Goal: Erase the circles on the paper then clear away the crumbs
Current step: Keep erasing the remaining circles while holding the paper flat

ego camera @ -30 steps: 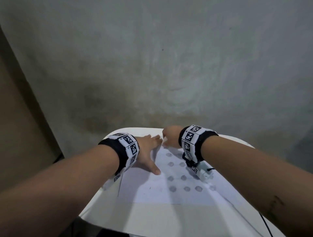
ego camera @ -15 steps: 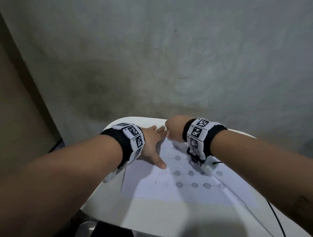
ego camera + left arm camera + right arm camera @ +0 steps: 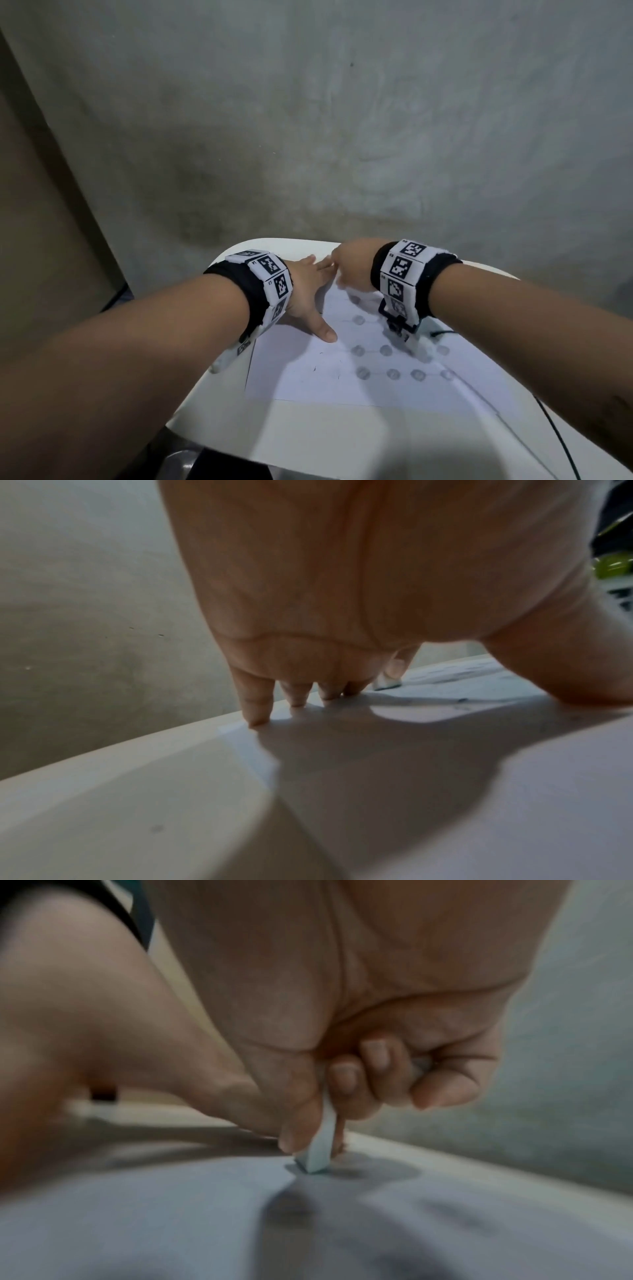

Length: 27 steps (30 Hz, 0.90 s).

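A white sheet of paper (image 3: 308, 380) lies on the white table (image 3: 342, 442), with several grey pencil circles (image 3: 393, 374) in rows on its right half. My left hand (image 3: 310, 294) lies flat with fingers spread, pressing the paper's far left part; its fingertips (image 3: 257, 718) touch the sheet near the table's edge. My right hand (image 3: 352, 270) pinches a small white eraser (image 3: 320, 1148) between thumb and fingers, its lower end pressed on the paper (image 3: 171, 1231) at the far edge. The eraser (image 3: 387, 682) also shows past my left fingers.
A grey concrete wall (image 3: 342, 120) rises right behind the table. A black cable (image 3: 561, 438) runs off the table's right side. The table's rounded left edge (image 3: 205, 377) drops off near my left wrist. Some faint small marks (image 3: 320, 359) sit on the paper's left half.
My head view has shifted, so both hands sit a little higher and to the right in the picture. The right hand has moved slightly along the paper's far edge with the eraser; the left stays pressed flat.
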Each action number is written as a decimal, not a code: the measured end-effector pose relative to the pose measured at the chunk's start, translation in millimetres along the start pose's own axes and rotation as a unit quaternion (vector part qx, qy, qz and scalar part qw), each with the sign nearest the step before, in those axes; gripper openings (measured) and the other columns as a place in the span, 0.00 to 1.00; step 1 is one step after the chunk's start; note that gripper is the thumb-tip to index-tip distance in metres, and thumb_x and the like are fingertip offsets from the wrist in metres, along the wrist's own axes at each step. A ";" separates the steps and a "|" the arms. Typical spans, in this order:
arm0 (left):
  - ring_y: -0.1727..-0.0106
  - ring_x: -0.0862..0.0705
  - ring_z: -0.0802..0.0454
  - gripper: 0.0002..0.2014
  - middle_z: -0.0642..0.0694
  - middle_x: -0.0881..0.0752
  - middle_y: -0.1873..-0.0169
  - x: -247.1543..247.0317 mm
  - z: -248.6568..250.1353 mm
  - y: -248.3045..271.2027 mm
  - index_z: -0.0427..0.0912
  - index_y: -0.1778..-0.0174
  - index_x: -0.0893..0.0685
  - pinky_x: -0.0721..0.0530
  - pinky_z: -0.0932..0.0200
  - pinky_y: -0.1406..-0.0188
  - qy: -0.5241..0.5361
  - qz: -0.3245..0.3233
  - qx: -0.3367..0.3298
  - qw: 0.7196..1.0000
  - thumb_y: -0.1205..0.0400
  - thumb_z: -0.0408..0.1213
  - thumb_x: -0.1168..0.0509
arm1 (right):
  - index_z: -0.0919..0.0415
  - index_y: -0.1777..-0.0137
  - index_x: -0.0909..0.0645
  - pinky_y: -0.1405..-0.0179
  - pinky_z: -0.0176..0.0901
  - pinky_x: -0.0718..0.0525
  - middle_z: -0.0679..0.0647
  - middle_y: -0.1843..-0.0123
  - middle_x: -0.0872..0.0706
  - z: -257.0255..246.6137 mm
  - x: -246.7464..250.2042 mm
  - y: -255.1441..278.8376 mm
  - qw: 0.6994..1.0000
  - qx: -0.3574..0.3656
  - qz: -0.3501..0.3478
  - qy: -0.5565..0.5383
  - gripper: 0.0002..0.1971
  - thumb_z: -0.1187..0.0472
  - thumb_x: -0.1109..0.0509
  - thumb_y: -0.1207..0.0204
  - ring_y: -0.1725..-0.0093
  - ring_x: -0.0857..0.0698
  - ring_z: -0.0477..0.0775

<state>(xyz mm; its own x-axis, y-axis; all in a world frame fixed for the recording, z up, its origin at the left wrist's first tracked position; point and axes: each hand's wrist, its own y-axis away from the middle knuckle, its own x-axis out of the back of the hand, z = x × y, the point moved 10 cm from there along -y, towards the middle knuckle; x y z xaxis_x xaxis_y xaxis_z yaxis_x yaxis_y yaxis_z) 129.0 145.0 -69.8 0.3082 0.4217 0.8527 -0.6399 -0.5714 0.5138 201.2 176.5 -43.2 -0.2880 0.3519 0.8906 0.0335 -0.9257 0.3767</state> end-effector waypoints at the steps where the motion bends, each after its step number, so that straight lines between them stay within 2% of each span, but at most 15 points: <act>1: 0.15 0.63 0.51 0.62 0.58 0.64 0.16 0.1 -0.7 -0.6 0.50 0.15 0.66 0.50 0.38 0.17 0.001 0.000 0.000 1.000 0.31 0.68 0.29 | 0.65 0.49 0.17 0.62 0.41 0.20 0.56 0.57 0.13 -1.3 -1.1 1.5 1.000 0.006 -0.005 -0.006 0.11 0.59 0.36 0.21 0.53 0.13 0.61; 2: 0.15 0.63 0.52 0.62 0.58 0.65 0.16 -0.4 -0.9 -0.6 0.50 0.15 0.66 0.50 0.38 0.17 0.003 0.000 0.000 1.000 0.31 0.68 0.29 | 0.65 0.47 0.17 0.59 0.42 0.20 0.57 0.53 0.12 0.7 -0.9 3.4 1.000 0.002 -0.009 -0.009 0.12 0.58 0.36 0.21 0.50 0.13 0.61; 3: 0.15 0.64 0.52 0.62 0.58 0.66 0.16 0.0 -1.0 -0.4 0.51 0.15 0.66 0.51 0.39 0.17 0.005 0.001 0.001 1.000 0.31 0.68 0.29 | 0.65 0.50 0.18 0.60 0.42 0.21 0.57 0.54 0.13 6.0 1.0 3.8 1.000 -0.005 -0.004 0.001 0.11 0.57 0.36 0.20 0.51 0.14 0.61; 5: 0.15 0.63 0.52 0.62 0.58 0.65 0.16 0.0 -1.3 0.2 0.51 0.15 0.66 0.50 0.40 0.17 0.010 0.005 0.002 1.000 0.31 0.67 0.28 | 0.61 0.60 0.22 0.68 0.41 0.23 0.53 0.62 0.17 9.1 4.8 3.5 1.000 -0.015 0.013 0.019 0.09 0.59 0.36 0.20 0.59 0.17 0.60; 6: 0.15 0.63 0.52 0.63 0.58 0.64 0.16 0.0 -0.7 0.3 0.51 0.15 0.66 0.50 0.39 0.17 0.011 0.006 0.002 1.000 0.32 0.67 0.28 | 0.60 0.61 0.22 0.69 0.40 0.23 0.53 0.62 0.17 4.6 4.0 5.0 1.000 -0.010 0.012 0.025 0.08 0.60 0.37 0.21 0.60 0.17 0.59; 9: 0.15 0.63 0.51 0.62 0.57 0.63 0.16 0.9 -0.2 -0.5 0.51 0.15 0.65 0.49 0.38 0.17 0.006 0.009 0.000 1.000 0.31 0.67 0.28 | 0.61 0.51 0.18 0.60 0.41 0.22 0.54 0.54 0.13 0.7 -1.2 7.3 1.000 -0.003 -0.010 0.010 0.08 0.58 0.36 0.20 0.53 0.15 0.59; 12: 0.15 0.63 0.52 0.62 0.57 0.66 0.16 0.3 -1.2 -1.0 0.50 0.15 0.66 0.50 0.38 0.17 0.005 0.008 0.002 1.000 0.31 0.67 0.29 | 0.59 0.65 0.26 0.60 0.43 0.19 0.51 0.66 0.19 11.5 5.9 9.1 0.999 -0.025 0.009 0.026 0.11 0.58 0.34 0.22 0.59 0.18 0.60; 14: 0.15 0.63 0.51 0.63 0.57 0.63 0.16 0.5 -0.4 -1.5 0.52 0.16 0.66 0.49 0.37 0.18 0.014 0.009 -0.002 1.000 0.32 0.67 0.28 | 0.58 0.57 0.24 0.59 0.43 0.19 0.52 0.60 0.17 0.2 3.2 11.8 1.000 -0.010 0.000 0.024 0.03 0.61 0.35 0.22 0.58 0.17 0.58; 15: 0.15 0.63 0.51 0.63 0.57 0.62 0.15 1.1 -0.6 -2.1 0.53 0.16 0.66 0.49 0.37 0.18 0.017 0.011 -0.004 1.000 0.32 0.67 0.27 | 0.57 0.49 0.21 0.58 0.42 0.21 0.53 0.54 0.15 -4.4 0.2 14.4 1.000 0.001 -0.012 0.013 0.04 0.61 0.36 0.21 0.54 0.16 0.58; 16: 0.15 0.63 0.51 0.63 0.57 0.63 0.15 0.8 -1.0 -2.2 0.53 0.16 0.66 0.49 0.37 0.17 0.016 0.010 -0.004 1.000 0.32 0.67 0.27 | 0.57 0.43 0.21 0.55 0.42 0.22 0.54 0.49 0.14 -4.7 -0.4 16.5 1.000 0.002 -0.020 -0.001 0.08 0.60 0.37 0.19 0.49 0.14 0.59; 17: 0.15 0.63 0.52 0.63 0.56 0.64 0.16 0.0 -1.6 -2.5 0.52 0.15 0.66 0.50 0.38 0.17 0.010 0.009 -0.003 1.000 0.32 0.68 0.28 | 0.59 0.40 0.20 0.53 0.42 0.22 0.54 0.44 0.13 0.6 0.7 17.2 1.000 -0.005 -0.014 -0.003 0.11 0.58 0.37 0.19 0.45 0.14 0.59; 20: 0.15 0.63 0.51 0.64 0.55 0.64 0.16 -1.0 -2.3 -4.2 0.51 0.15 0.66 0.50 0.38 0.17 0.007 0.009 -0.001 1.000 0.33 0.68 0.28 | 0.58 0.48 0.20 0.53 0.44 0.16 0.54 0.45 0.11 7.4 6.6 18.6 0.999 -0.029 0.007 0.019 0.07 0.58 0.35 0.21 0.51 0.13 0.59; 22: 0.15 0.63 0.50 0.64 0.54 0.61 0.15 -0.4 -1.8 -6.4 0.53 0.15 0.65 0.49 0.37 0.17 0.021 0.013 -0.004 1.000 0.34 0.68 0.27 | 0.57 0.44 0.20 0.53 0.44 0.19 0.52 0.42 0.13 -3.0 -2.1 19.3 1.000 -0.011 -0.016 0.004 0.08 0.59 0.35 0.21 0.47 0.14 0.58; 24: 0.15 0.64 0.51 0.64 0.55 0.63 0.15 -1.1 -2.8 -7.1 0.53 0.16 0.66 0.50 0.38 0.17 0.016 0.007 -0.002 1.000 0.33 0.68 0.27 | 0.60 0.39 0.20 0.50 0.44 0.20 0.53 0.40 0.14 -3.1 -2.4 24.1 1.000 -0.010 -0.016 -0.024 0.13 0.57 0.36 0.19 0.43 0.15 0.58; 27: 0.15 0.64 0.51 0.64 0.55 0.65 0.16 -2.1 -2.8 -6.1 0.52 0.16 0.66 0.51 0.37 0.17 0.011 0.008 -0.003 1.000 0.33 0.68 0.27 | 0.58 0.44 0.19 0.53 0.44 0.18 0.52 0.44 0.13 1.8 1.6 28.9 1.000 -0.025 0.004 0.011 0.09 0.57 0.34 0.21 0.51 0.14 0.58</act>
<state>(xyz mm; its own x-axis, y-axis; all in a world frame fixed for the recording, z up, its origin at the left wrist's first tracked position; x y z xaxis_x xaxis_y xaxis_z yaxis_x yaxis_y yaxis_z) 130.3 149.5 -75.0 0.2817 0.4282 0.8587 -0.6492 -0.5738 0.4992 203.5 150.5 -30.5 -0.3097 0.3423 0.8871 -0.0118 -0.9343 0.3563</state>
